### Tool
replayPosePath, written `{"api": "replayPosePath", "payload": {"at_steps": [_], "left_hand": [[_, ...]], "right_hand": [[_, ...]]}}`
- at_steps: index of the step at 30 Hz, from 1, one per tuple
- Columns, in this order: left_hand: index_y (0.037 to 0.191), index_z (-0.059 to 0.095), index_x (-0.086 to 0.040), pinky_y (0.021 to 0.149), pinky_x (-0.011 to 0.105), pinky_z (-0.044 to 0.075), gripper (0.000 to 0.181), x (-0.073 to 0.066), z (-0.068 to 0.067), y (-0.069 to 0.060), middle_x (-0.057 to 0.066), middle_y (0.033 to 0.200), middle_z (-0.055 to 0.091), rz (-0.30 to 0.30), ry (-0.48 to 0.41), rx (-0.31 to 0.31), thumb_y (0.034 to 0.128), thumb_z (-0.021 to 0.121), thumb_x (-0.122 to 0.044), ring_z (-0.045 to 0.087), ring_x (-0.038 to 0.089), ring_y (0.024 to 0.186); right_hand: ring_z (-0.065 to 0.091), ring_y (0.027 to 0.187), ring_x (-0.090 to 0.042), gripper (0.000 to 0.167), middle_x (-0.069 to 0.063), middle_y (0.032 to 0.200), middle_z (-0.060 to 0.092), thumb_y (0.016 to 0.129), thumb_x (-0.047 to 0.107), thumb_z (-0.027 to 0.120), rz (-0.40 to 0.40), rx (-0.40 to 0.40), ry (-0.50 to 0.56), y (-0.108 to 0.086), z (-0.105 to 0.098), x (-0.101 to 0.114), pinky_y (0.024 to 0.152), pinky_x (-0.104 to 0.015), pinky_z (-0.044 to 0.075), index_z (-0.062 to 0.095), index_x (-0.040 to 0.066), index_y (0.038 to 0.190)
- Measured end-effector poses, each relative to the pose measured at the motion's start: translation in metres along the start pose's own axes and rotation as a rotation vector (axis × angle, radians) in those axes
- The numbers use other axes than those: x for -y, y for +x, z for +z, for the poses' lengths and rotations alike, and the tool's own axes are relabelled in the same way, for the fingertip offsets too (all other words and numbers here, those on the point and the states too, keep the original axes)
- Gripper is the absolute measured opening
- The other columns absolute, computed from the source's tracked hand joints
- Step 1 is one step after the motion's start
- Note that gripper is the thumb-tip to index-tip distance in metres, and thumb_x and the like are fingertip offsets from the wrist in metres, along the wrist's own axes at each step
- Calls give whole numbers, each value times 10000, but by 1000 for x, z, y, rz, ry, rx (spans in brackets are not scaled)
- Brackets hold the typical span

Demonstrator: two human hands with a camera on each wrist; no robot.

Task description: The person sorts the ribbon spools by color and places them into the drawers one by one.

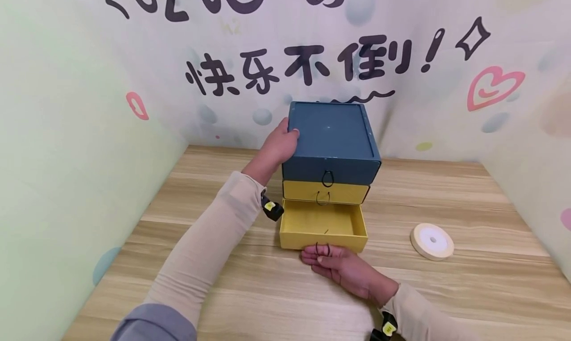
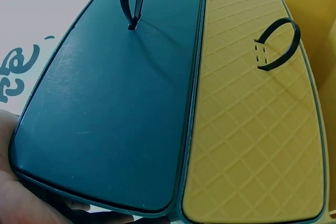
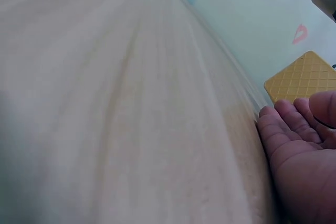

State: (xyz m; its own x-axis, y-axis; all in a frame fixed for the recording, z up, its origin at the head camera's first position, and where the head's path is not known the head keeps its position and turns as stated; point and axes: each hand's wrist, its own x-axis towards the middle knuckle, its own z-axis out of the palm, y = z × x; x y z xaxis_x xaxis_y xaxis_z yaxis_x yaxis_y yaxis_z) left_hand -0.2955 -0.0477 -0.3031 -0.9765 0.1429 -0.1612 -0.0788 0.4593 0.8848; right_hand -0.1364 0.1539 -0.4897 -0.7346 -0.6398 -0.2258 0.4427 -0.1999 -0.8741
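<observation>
A stacked drawer cabinet (image 1: 331,129) has a dark blue top drawer, a yellow middle drawer (image 1: 308,191) and a yellow bottom drawer (image 1: 296,240). The bottom drawer is pulled out, its inside showing bare apart from a small dark tip near the front wall. My left hand (image 1: 281,143) grips the cabinet's upper left edge, thumb over the top and fingers along the side. With the palm up, my right hand (image 1: 345,269) hooks its fingers through the bottom drawer's black loop handle (image 1: 328,250). Black loops also hang on the blue front (image 2: 105,103) and the yellow quilted front (image 2: 252,145).
A roll of pale ribbon or tape (image 1: 432,241) lies on the wood-grain table (image 1: 250,286), right of the drawers. Behind the cabinet hangs a white printed cloth (image 1: 250,28). A pale green wall (image 1: 67,157) borders the left side.
</observation>
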Motion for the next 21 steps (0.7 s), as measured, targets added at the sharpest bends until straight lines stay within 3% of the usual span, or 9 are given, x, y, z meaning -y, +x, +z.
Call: {"api": "replayPosePath", "payload": {"at_steps": [10,21], "left_hand": [[1617,44,-196,1177,429,208,608,1,0,2,18,1651,164,8,-17,-2,1092,326,-317,174,223,1491],[1616,22,-193,1183,423,188,620,-1,0,1,18,1660,119,-12,-4,-4,1091,323,-327,140,221,1499]], "right_hand": [[500,1319,-249,438,-236,1443,487,1006,39,524,-2,20,-23,-15,9,-9,1066,-339,400,451,-125,1406],[505,1314,-219,437,-234,1445,485,1013,59,520,-5,48,-24,-31,18,-17,1059,-314,403,455,-124,1405]]}}
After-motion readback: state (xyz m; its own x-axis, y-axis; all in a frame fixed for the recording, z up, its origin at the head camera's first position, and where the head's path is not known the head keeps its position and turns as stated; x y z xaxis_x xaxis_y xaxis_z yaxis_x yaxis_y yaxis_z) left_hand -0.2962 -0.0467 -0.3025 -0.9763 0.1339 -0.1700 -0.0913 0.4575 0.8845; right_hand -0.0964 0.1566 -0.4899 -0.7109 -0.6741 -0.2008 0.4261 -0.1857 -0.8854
